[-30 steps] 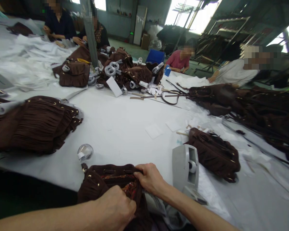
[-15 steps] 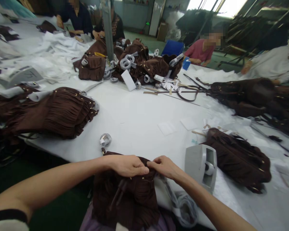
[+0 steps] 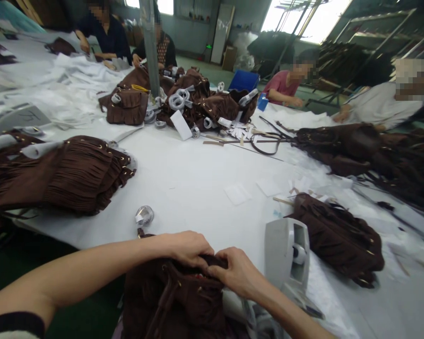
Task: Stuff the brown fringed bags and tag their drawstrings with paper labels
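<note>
Two bare hands work at the mouth of a brown drawstring bag (image 3: 173, 301), which is positioned at the near edge of the white table (image 3: 183, 188), low in the head view, with its mouth uppermost and its base cut off by the frame. The left hand (image 3: 187, 249) reaches across the bag and holds the rim, its thumb and fingers closed to a narrow grip; the exact fingertip contact is partly hidden. The right hand (image 3: 238, 273) pinches the rim at the opposite end of the mouth, thumb opposed to bent forefinger, just beside the left hand. A small patch of red lining shows between them. Metal eyelets line the rim, and a cord hangs down the bag's front. A clear-wrapped ring (image 3: 144, 215) lies on the table just beyond the bag's left end. To the right of the right hand stands a grey tape dispenser (image 3: 286, 252); a second brown bag (image 3: 339, 240) lies beside it. A fringed brown bag (image 3: 81, 176) occupies the table's left side. Farther back, a heap of brown bags (image 3: 215, 106) rests near a metal post (image 3: 150, 52). Four other people sit around the far sides.
</note>
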`<state>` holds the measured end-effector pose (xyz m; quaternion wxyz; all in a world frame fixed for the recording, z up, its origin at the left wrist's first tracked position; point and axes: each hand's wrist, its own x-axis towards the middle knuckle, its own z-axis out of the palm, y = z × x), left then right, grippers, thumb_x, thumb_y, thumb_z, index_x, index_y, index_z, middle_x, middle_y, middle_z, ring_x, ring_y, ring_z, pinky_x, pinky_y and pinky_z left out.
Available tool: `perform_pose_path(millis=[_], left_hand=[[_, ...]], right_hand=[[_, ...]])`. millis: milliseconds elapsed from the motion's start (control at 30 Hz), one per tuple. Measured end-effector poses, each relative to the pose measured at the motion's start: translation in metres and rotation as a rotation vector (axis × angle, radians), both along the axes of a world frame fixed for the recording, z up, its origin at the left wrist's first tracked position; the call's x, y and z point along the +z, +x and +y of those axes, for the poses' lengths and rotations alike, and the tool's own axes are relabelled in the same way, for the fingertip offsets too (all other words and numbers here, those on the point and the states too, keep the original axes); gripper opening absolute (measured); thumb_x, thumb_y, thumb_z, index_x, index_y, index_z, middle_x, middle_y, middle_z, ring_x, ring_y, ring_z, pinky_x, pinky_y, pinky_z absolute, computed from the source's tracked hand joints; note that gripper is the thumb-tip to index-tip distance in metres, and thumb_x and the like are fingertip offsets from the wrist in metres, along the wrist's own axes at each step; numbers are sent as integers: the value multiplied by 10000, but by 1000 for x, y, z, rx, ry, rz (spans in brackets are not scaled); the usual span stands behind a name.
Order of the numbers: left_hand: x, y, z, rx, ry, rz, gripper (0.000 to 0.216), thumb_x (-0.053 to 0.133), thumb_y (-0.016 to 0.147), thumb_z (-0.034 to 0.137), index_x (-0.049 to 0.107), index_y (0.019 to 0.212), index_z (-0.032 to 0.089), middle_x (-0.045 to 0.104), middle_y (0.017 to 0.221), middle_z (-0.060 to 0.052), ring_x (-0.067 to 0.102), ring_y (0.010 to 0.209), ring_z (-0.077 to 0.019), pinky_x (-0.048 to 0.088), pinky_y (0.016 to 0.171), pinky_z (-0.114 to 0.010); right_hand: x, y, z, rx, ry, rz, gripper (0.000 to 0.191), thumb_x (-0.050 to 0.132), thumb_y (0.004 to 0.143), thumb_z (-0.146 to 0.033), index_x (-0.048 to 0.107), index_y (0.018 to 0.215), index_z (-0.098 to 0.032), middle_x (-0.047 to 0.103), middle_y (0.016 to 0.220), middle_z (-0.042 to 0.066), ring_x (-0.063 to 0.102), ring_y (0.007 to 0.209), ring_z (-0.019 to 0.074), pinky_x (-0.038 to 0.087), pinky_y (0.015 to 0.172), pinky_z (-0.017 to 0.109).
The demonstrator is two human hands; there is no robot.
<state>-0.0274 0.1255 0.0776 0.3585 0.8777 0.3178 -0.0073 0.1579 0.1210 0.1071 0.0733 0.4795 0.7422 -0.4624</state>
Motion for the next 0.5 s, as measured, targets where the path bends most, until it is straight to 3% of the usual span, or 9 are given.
perform_pose_path(millis=[133, 300, 500], left_hand=[[-3, -5, -2, 17, 24, -44, 287, 516, 858, 478, 655, 841, 227, 679, 687, -15, 601, 594, -178, 349, 496, -248], [7, -17, -3, 18, 23, 1, 230, 538, 860, 409, 670, 840, 221, 667, 635, -17, 573, 561, -170, 345, 495, -245], [10, -36, 1, 59, -116, 104, 240, 534, 856, 409, 697, 870, 233, 670, 654, -11, 550, 556, -156, 345, 495, -233]], right_hand=[[2, 6, 0, 69, -5, -36, 234, 500, 711, -260, 446, 500, -173, 276, 508, -50, 305, 511, 90, 176, 451, 238], [1, 12, -3, 121, 7, -30, 239, 464, 746, -242, 440, 518, -175, 261, 538, -47, 295, 525, 92, 181, 461, 238], [-3, 19, -7, 111, 18, -41, 251, 449, 772, -267, 441, 539, -174, 326, 532, -41, 345, 538, 101, 200, 479, 238]])
